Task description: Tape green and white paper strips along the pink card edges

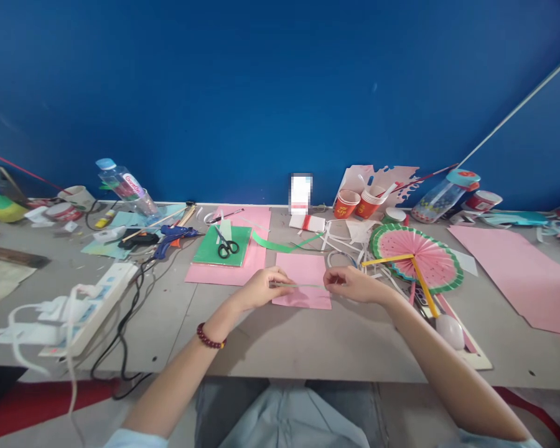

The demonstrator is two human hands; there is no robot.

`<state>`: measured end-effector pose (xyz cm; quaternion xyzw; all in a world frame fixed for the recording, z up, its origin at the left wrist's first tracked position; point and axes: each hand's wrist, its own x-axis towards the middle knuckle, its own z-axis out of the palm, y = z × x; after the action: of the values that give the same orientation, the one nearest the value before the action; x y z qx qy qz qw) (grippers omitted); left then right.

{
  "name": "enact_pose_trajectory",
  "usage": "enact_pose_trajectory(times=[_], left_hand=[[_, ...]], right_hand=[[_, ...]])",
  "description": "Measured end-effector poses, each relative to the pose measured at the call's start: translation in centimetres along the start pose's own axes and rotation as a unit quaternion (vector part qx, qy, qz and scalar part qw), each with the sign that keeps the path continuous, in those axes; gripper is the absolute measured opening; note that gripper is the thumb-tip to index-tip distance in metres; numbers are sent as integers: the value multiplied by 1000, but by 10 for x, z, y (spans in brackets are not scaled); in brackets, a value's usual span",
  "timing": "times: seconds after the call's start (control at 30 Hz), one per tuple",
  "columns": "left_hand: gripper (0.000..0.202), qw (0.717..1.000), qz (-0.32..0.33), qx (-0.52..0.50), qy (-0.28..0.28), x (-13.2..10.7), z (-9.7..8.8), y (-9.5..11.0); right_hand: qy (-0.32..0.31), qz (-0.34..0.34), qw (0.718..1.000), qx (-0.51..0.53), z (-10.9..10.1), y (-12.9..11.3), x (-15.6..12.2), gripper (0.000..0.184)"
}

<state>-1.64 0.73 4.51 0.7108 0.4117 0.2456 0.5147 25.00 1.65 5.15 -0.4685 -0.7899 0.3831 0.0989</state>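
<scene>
Between my two hands a thin pale green paper strip (308, 285) is stretched level, seen nearly edge-on. My left hand (269, 286) pinches its left end and my right hand (343, 282) pinches its right end. Beneath the strip, a square of pink paper (303, 300) lies flat on the grey table. Just beyond, to the left, black-handled scissors (228, 249) rest on a stack of green paper (203, 251), which sits on a larger pink sheet (260, 218). A loose bright green strip (280, 246) curls behind the pink square.
A watermelon-patterned paper fan (436, 255) with yellow sticks lies right of my right hand, near white paper strips (338, 233). Red paper cups (346, 204) stand behind. Leftward are a blue glue gun (175, 236), a power strip (98, 305) with cables, and a leaning bottle (127, 185).
</scene>
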Motion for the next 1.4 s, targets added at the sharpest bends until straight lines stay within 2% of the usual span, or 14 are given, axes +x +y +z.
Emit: enact_pose_trajectory(times=[0.2,0.43,0.57,0.7,0.77,0.87,0.97,1.1,1.4], left_hand=[[29,999,-27,23,19,-1,6,-7],[26,998,-21,25,45,1,15,-17],[26,989,44,120,76,-1,21,-16],[25,974,126,182,48,1,24,-7],[22,973,138,180,35,3,24,-4],[20,984,119,130,29,6,23,-3],[17,992,73,93,33,7,22,-6],[16,994,22,99,35,8,26,-10],[18,995,-15,88,37,12,40,-22]], right_hand=[[-12,13,1000,7,12,9,-2,13],[-37,37,999,13,16,14,0,16],[-44,27,998,34,12,8,0,16],[-77,-12,995,57,5,-3,-3,15],[-85,-25,994,57,2,-7,-3,14],[-80,-19,995,56,0,-5,-2,15],[-70,2,996,54,2,2,-1,16],[-59,29,997,48,7,8,-1,17],[-42,53,998,10,12,6,-5,18]])
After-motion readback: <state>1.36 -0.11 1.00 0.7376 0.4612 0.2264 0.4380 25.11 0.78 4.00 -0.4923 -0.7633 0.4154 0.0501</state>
